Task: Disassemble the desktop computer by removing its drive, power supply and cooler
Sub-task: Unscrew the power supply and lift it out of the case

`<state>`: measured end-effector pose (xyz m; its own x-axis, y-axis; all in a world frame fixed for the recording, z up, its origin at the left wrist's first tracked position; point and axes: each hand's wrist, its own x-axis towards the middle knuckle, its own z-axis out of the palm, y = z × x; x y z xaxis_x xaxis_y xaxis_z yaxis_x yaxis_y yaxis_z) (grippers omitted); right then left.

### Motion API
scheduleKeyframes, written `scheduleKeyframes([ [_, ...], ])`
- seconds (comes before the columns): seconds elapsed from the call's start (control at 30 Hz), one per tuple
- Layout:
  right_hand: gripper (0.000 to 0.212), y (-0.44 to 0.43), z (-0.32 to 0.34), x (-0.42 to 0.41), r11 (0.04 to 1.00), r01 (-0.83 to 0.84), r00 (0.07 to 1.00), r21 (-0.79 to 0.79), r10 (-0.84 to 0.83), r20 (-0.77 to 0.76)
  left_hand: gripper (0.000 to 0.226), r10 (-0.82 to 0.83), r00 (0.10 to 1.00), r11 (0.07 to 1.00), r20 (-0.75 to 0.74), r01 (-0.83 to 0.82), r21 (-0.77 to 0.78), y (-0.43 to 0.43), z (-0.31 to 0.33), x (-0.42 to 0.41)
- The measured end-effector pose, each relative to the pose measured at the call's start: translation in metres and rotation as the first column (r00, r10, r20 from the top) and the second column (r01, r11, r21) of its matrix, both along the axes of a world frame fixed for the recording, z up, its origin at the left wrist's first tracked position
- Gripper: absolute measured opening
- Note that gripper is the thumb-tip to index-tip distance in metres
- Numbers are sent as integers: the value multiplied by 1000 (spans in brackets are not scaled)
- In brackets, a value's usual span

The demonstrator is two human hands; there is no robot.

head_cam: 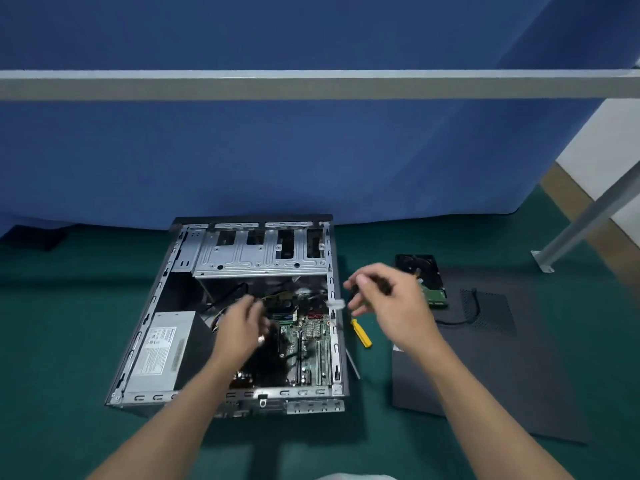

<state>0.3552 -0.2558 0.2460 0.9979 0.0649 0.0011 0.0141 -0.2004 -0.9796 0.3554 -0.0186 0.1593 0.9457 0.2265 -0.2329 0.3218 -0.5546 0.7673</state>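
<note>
Right of the open case, on the green floor by the dark side panel, already out and laid flat: the drive. Not yet removed, sitting inside at the left wall: the power supply. Also in place, under the left hand: the black cooler. Cannot tell whether that blurred hand grips anything. Right hand pinching a dark tool above the case edge, yellow screwdriver lying just beside. Probably about one third done.
</note>
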Motion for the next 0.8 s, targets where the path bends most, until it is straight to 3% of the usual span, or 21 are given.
scheduleKeyframes([
  [0.07,19,6,-11,-6,990,-101,992,-101,92,-86,22,155,987,977,39,-148,-152,5,23,12],
  [0.13,19,14,-18,-8,979,-122,988,-165,103,-118,23,118,992,956,32,-105,-272,1,47,22],
  [0.27,31,25,-20,-4,905,-171,980,-390,198,30,25,85,996,871,13,-68,-487,-33,89,34],
  [0.37,21,30,-16,-1,909,-271,958,-316,287,3,25,163,987,708,-9,-123,-695,-67,116,46],
  [0.47,15,22,-4,2,970,-238,971,-50,239,20,24,208,978,582,-10,-132,-802,-95,135,56],
  [0.57,38,-1,11,4,947,-209,978,242,207,37,22,217,975,519,-42,-151,-842,-118,144,65],
  [0.63,35,-16,18,2,945,-236,971,225,218,102,21,202,976,506,-85,-179,-844,-135,146,69],
  [0.8,4,-55,11,5,983,-159,963,-93,175,203,25,168,975,459,-144,-207,-864,-188,133,80],
])
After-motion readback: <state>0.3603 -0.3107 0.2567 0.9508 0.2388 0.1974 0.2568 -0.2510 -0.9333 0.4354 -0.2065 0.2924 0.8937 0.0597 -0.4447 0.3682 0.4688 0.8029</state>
